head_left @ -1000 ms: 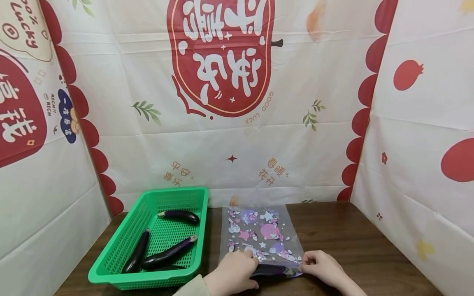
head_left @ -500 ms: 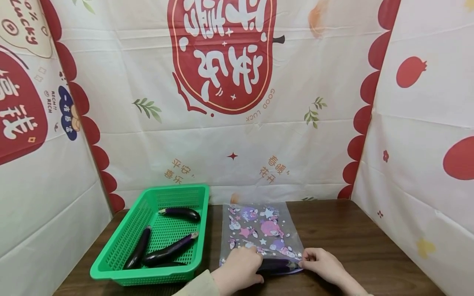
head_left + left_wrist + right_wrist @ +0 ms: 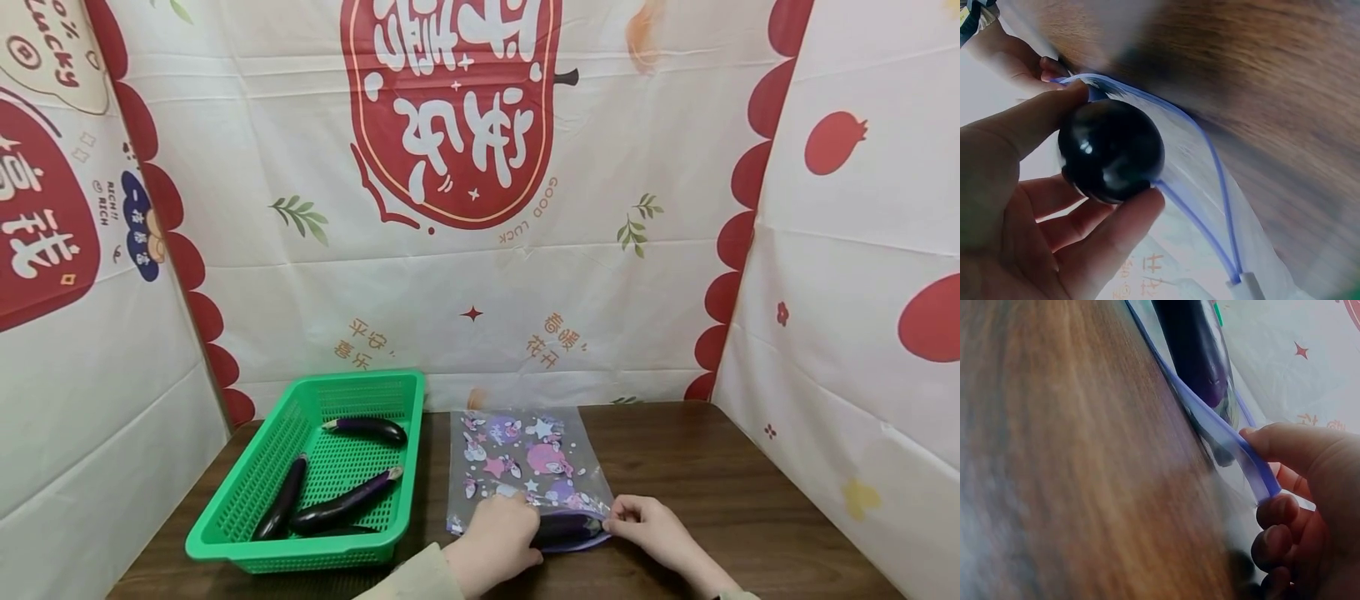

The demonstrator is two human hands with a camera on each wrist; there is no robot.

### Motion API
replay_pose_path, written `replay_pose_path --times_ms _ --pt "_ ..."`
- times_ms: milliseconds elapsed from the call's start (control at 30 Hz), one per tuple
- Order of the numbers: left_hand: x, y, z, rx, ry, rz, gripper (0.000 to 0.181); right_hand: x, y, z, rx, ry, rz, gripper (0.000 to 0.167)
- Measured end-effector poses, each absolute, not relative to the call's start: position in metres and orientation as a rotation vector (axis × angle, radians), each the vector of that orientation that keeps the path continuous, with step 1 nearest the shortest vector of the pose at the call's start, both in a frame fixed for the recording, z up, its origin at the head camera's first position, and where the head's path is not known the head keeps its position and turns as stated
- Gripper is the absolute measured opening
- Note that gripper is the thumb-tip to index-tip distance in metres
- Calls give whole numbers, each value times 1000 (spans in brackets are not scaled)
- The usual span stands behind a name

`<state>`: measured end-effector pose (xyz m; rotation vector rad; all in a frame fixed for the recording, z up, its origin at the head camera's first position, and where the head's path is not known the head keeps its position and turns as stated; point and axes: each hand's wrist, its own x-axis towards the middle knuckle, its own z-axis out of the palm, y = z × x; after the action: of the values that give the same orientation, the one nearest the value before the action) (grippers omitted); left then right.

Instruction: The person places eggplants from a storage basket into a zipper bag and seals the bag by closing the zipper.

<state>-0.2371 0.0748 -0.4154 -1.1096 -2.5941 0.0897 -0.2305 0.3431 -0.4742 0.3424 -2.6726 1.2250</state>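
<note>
I'd say 1 eggplant (image 3: pixel 567 528) is only partly bagged: it lies in the gaping mouth at 6 o'clock on the printed bag (image 3: pixel 517 454), its stem end between the purple zip edges (image 3: pixel 1260 467). The left hand (image 3: pixel 498 537) grips its rounded end; the right hand (image 3: pixel 651 532) pinches the bag's 4 o'clock corner. Tucking and closing look not yet done. At 9 o'clock from the bag, a green basket (image 3: pixel 415 467) holds at least 4 more eggplants (image 3: pixel 347 503).
</note>
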Motion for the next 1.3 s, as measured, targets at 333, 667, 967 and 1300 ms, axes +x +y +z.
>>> replay_pose_path --times_ms 333,667,967,1300 --pt "-239 79 -418 -1087 -2611 69 35 -230 342 -473 269 -2718 1205 18" --pt "-240 78 -420 -1105 -2633 16 37 -231 341 -473 240 -2751 1155 19" --pt "-238 77 -420 -1124 -2656 1 41 -229 341 -474 197 -2776 1154 21" --pt "-238 77 -419 -1194 -2751 -100 47 -230 342 -474 197 -2770 1141 22"
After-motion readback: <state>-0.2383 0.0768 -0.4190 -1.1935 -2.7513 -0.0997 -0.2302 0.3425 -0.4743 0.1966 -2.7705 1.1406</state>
